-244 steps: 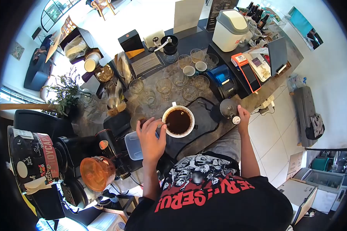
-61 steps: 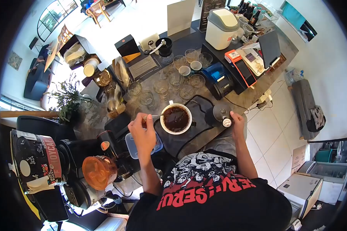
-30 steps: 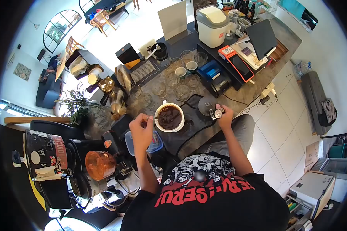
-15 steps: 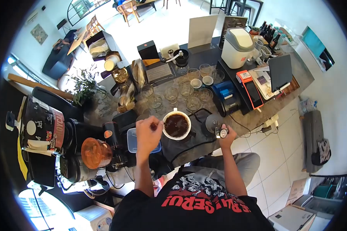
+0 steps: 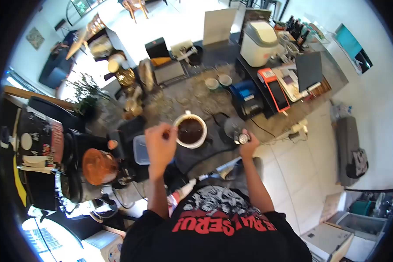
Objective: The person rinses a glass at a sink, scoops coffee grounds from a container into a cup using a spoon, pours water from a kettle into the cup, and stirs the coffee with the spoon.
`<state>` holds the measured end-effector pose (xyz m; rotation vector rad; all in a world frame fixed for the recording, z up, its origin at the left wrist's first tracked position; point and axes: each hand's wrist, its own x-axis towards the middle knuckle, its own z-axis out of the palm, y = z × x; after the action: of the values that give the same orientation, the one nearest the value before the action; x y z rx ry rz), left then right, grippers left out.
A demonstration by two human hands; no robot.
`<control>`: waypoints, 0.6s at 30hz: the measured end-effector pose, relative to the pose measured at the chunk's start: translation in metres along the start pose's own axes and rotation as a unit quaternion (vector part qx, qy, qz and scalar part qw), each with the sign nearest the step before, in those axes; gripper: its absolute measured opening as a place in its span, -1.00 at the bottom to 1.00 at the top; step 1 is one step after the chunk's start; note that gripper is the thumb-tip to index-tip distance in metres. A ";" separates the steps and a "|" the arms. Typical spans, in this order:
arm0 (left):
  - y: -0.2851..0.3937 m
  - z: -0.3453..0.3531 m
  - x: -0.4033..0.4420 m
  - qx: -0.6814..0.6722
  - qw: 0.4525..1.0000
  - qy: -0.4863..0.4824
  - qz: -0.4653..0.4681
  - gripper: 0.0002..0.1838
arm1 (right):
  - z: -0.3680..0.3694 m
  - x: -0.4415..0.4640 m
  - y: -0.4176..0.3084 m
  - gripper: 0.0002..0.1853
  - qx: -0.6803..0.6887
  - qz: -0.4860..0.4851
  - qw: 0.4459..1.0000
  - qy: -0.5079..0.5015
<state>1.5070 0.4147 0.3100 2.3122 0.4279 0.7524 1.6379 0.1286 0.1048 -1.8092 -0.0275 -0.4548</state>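
A white cup point(image 5: 205, 135) filled with dark coffee stands on the dark counter mat, its handle pointing away from me. Close to the cup's left rim is my left hand point(image 5: 160, 142), fingers curled together; whatever they may hold is hidden. On the right, my right hand point(image 5: 249, 145) is closed around the handle of a dark round vessel point(image 5: 232, 126) beside the mat's right side. A small silver round piece point(image 5: 243, 138) shows at that grip. Left of the cup, partly behind my left hand, sits a clear plastic container point(image 5: 140, 150).
Several clear glasses and two small cups point(image 5: 212, 83) stand beyond the coffee. A blue-black device point(image 5: 247, 97) and a card terminal point(image 5: 277, 92) are to the right. On the left is a grinder with an orange hopper point(image 5: 99, 167). Cables run along the counter's front edge.
The whole view has shifted, so the counter and both hands appear a little further left and higher. My hands keep about the same places relative to the cup and vessel.
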 end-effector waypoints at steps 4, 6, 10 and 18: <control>-0.002 0.004 -0.004 0.005 0.999 -0.036 -0.038 -0.78 | -0.004 0.005 0.010 -0.36 0.021 0.028 0.999 -0.034; -0.002 0.002 -0.010 0.027 0.999 -0.029 -0.028 -0.78 | -0.008 0.009 -0.009 -0.36 0.021 0.027 0.998 -0.051; 0.002 0.000 -0.022 0.030 0.998 -0.005 -0.051 -0.81 | -0.011 0.009 0.003 -0.36 0.091 0.087 0.987 -0.096; 0.012 -0.002 -0.026 0.048 0.997 0.037 -0.038 -0.87 | -0.064 0.062 -0.028 -0.68 -0.052 0.031 0.927 -0.371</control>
<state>1.4862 0.3946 0.3092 2.3476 0.5929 0.7973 1.6690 0.0640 0.1639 -1.9867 -0.4754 0.3002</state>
